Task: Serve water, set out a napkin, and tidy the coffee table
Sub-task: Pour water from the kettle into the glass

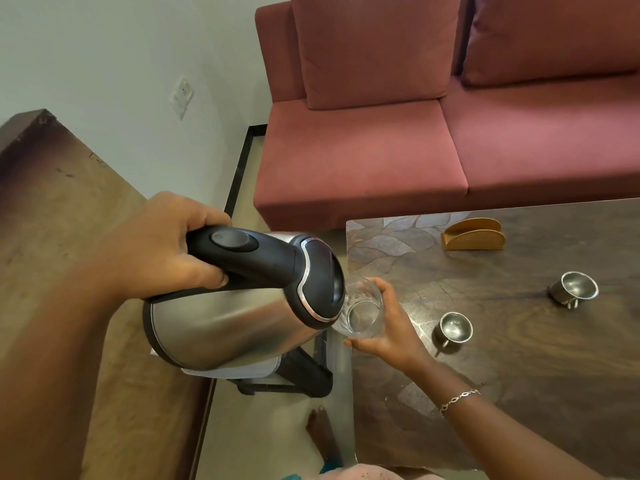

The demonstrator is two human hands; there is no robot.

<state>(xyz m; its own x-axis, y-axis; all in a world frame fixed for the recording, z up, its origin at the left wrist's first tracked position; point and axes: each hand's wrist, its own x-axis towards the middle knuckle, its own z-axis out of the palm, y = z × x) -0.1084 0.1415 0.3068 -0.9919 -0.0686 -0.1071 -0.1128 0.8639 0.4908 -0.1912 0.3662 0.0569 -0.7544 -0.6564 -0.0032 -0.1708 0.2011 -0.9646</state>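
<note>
My left hand (169, 244) grips the black handle of a steel kettle (235, 320), which is tipped to the right with its lid end over a clear glass (363, 315). My right hand (388, 327) holds that glass, tilted toward the kettle, at the left edge of the dark coffee table (519, 375). Two small steel cups stand on the table, one near my right hand (453, 327) and one farther right (576, 287). A woven napkin holder (474, 235) sits near the table's far edge; I see no napkin in it.
A maroon sofa (381, 150) with cushions runs behind the table. A brown wooden counter (69, 254) lies at the left along the wall. A dark stool or stand (294, 375) sits on the floor under the kettle. My foot (322, 434) shows beside the table.
</note>
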